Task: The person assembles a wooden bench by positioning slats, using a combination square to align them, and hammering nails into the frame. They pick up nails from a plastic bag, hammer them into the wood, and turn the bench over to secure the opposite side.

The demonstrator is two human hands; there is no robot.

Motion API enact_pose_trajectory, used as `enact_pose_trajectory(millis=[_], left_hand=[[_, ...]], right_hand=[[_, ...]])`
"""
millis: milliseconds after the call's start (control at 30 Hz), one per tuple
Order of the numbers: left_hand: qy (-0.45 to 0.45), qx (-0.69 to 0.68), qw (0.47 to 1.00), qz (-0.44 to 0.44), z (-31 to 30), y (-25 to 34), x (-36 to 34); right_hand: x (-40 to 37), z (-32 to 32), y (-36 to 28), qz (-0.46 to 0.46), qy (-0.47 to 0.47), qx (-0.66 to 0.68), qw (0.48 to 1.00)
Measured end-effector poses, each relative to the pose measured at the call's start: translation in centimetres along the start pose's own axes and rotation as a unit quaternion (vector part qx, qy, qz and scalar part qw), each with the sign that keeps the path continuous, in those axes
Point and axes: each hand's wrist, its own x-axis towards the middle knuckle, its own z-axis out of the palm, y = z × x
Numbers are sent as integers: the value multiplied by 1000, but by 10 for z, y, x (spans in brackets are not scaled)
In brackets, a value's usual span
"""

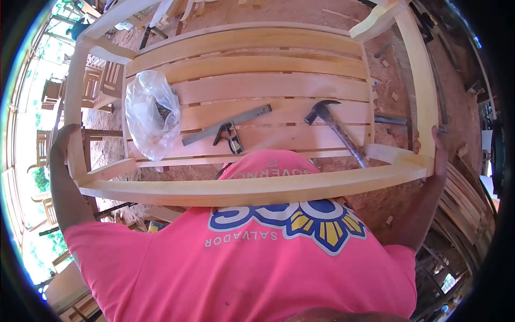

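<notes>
A pale wooden frame [257, 189] crosses in front of my chest and surrounds the slatted wooden seat [279, 86] seen through it. My left hand [65, 140] is closed round the frame's left upright, its fingers partly hidden behind the wood. On the opposite side, my right hand [438, 153] grips the right corner, fingertips showing at the inner edge. Lying on the slats are a claw hammer [335, 127], a combination square [228, 126] with a steel blade, and a clear plastic bag [153, 115] whose dark contents I cannot make out.
Wooden chairs [104, 83] stand at the left, against bright daylight. Long boards [461, 198] are stacked at the lower right. Wood offcuts [179, 9] lie on the reddish dirt floor [316, 13] beyond the seat. A metal bar [390, 119] sticks out past the seat's right end.
</notes>
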Motion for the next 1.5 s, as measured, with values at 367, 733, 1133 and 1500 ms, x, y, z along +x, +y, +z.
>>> enact_pose_trajectory(millis=[367, 733, 1133, 1500], left_hand=[[9, -11, 1000, 27, -12, -15, 0], [-10, -38, 997, 65, -21, -42, 25], [-15, -23, 997, 70, -12, -23, 16], [-27, -57, 998, 31, -27, -23, 32]], right_hand=[[-1, -12, 30, -74, 0, 10, 997], [-17, 5, 11, -71, -10, 0, 997], [-10, 2, 0, -77, 16, -28, 997], [-6, 7, 2, -84, -1, 1, 996]])
